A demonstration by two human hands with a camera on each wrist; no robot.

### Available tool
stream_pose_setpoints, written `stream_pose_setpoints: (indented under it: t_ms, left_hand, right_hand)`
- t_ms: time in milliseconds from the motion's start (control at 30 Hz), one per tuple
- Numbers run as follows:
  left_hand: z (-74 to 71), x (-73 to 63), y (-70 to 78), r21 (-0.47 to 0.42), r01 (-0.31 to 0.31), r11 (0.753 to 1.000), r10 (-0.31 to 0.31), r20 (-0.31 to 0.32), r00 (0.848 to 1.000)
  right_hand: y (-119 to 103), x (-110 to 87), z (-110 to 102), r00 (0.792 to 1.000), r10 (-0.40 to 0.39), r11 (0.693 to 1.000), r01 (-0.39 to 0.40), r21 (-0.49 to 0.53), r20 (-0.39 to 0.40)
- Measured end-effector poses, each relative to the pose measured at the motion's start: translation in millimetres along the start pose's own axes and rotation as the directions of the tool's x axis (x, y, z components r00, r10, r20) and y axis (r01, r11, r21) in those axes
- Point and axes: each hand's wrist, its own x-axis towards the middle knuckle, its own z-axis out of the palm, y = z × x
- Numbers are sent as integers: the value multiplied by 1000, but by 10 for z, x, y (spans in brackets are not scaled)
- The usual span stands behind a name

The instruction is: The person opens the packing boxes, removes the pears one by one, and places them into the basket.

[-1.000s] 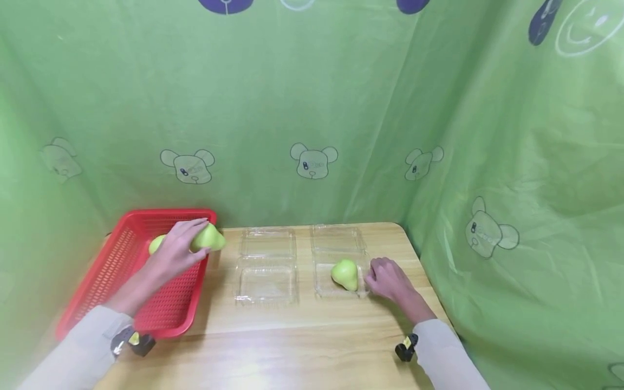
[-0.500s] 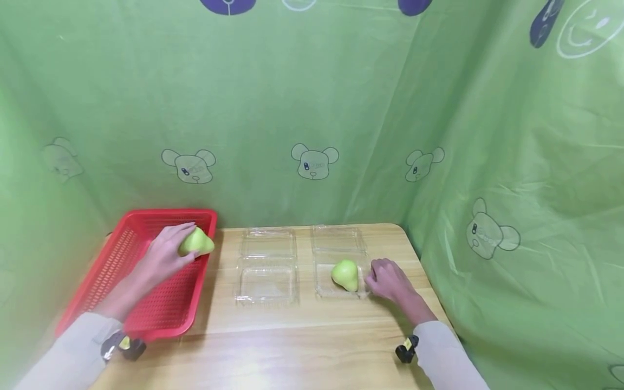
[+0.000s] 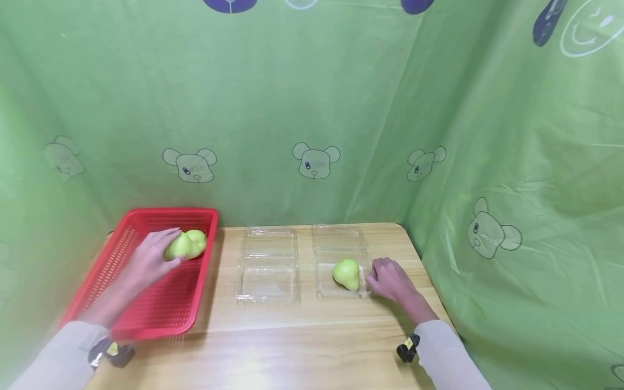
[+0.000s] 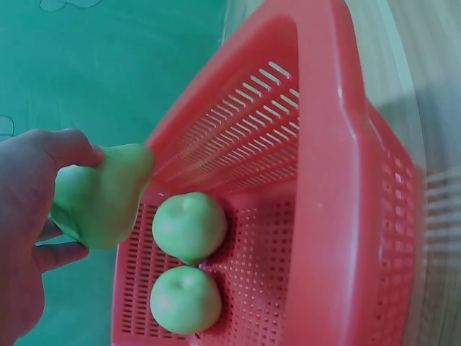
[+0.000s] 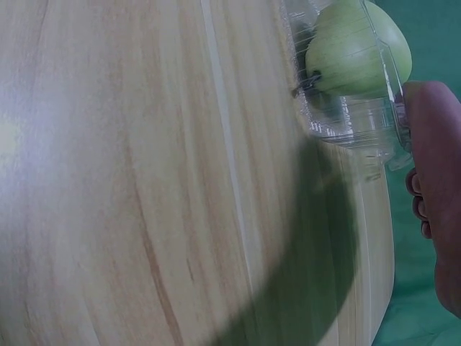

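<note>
My left hand (image 3: 150, 254) holds a green pear (image 4: 104, 194) by its wide end over the red plastic basket (image 3: 168, 325). The thumb and fingertips curl around the pear, its narrow end pointing away from the palm. Two more green pears lie on the basket floor, one pear (image 4: 189, 227) above the other pear (image 4: 186, 299) in the left wrist view. My right hand (image 3: 390, 279) has its fingers curled and pinches the right edge of an open clear plastic clamshell box (image 3: 324, 287). A single green pear (image 3: 346, 274) rests in that box's near half.
A second open clear clamshell box (image 3: 268, 284) lies on the wooden table (image 3: 273, 346), between the basket and the first box. Green printed curtains (image 3: 253, 108) hang behind the table and along both sides.
My left hand has moved left with the pear, from the basket's right rim to over its inside. Another pear in the basket now shows beside it. The right hand stays in place.
</note>
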Motion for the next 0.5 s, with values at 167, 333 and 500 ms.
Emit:
stream_pose_setpoints:
  t_ms: [167,333,500]
  left_hand:
    - [-20,-47,-65,-5,22,1000,-22,9,1000]
    - [-25,-81,-157,1,56,998,-56,47,997]
    - [-31,-118,-273,14,68,998,-68,66,995]
  right_hand:
    - [13,-1,8,1000,0,1000,0,0,-2]
    - [6,-4,6,1000,-9,1000,9,-2,-7]
    - [-4,-8,-2,1000,-9,1000,9,-6,-7]
